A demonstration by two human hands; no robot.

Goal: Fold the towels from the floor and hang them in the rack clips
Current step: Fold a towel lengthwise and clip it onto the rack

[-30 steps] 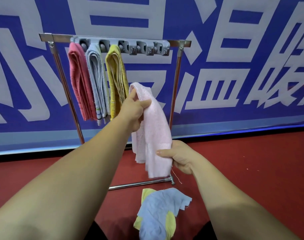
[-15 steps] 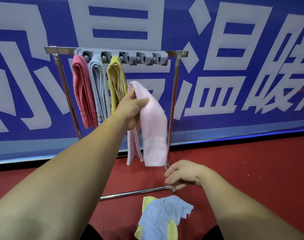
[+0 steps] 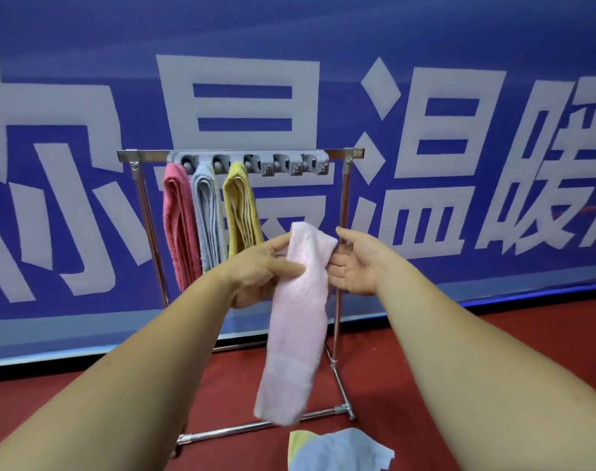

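A folded pale pink towel point(image 3: 298, 317) hangs in a long strip in front of the metal rack point(image 3: 344, 198). My left hand point(image 3: 262, 266) pinches its top end between thumb and fingers. On the towel's other side, my right hand point(image 3: 351, 263) has its fingers curled against the top edge and its thumb raised. The grey clip bar point(image 3: 283, 163) on the rack's top rail holds a red towel point(image 3: 179, 226), a light blue towel point(image 3: 208, 215) and a yellow towel point(image 3: 240, 209) in its left clips. The clips to the right are empty.
A loose heap of a blue towel point(image 3: 340, 452) over a yellow towel point(image 3: 294, 443) lies on the red floor point(image 3: 459, 351) just before the rack's base bar point(image 3: 266, 426). A blue banner with white characters point(image 3: 425, 130) stands close behind the rack.
My right hand rose from near the floor up to the pink towel's top, opposite my left hand. The towel now hangs as a narrower strip. The view tilted, so the rack sits lower in frame.
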